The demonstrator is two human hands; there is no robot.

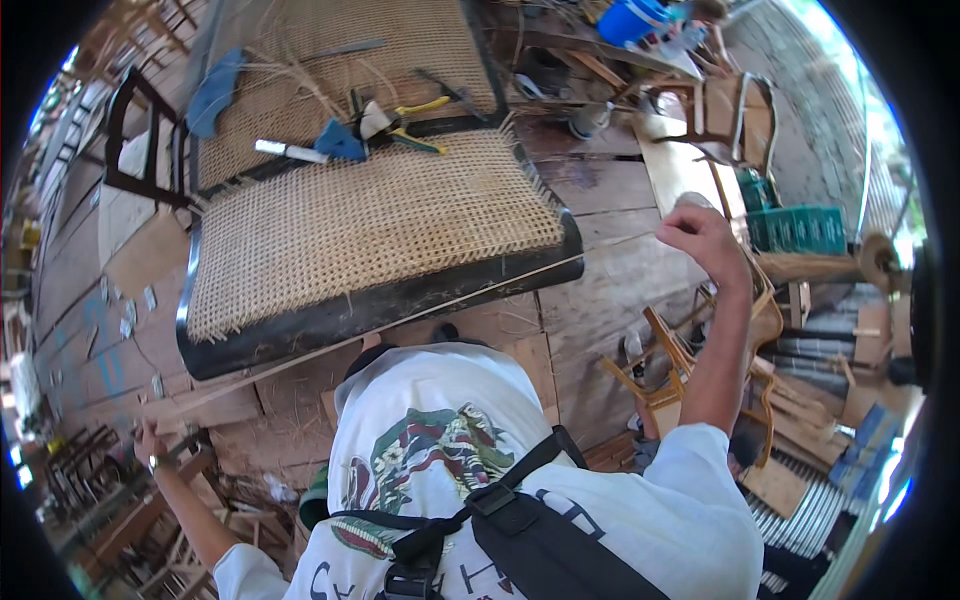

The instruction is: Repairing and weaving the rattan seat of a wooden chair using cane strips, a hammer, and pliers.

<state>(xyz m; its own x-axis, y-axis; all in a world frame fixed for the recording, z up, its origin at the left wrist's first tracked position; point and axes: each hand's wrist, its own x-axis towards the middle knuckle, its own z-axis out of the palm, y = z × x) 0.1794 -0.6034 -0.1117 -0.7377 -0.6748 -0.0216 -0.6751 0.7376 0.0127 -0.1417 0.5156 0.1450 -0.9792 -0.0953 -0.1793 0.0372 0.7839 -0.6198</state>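
A long, pale cane strand (372,334) is stretched across the near edge of a black-framed piece (290,345) covered with woven cane webbing (370,220). Far out at the lower left, my left hand (150,441) is closed at the strand's left end. My right hand (703,240), raised beyond the frame's right corner, has its fingers pinched together; the strand runs toward it, though its very end is hard to make out. On the webbing lie yellow-handled pliers (418,142), a white-handled tool (290,151) and a blue piece (341,141). Loose cane ends fringe the webbing's sides.
A dark wooden chair (145,150) stands at the left. To the right are a green crate (800,230), a wooden chair frame (665,365) and stacked wood pieces (800,420). A blue bucket (632,20) sits at the back. Another person is partly visible behind my right arm.
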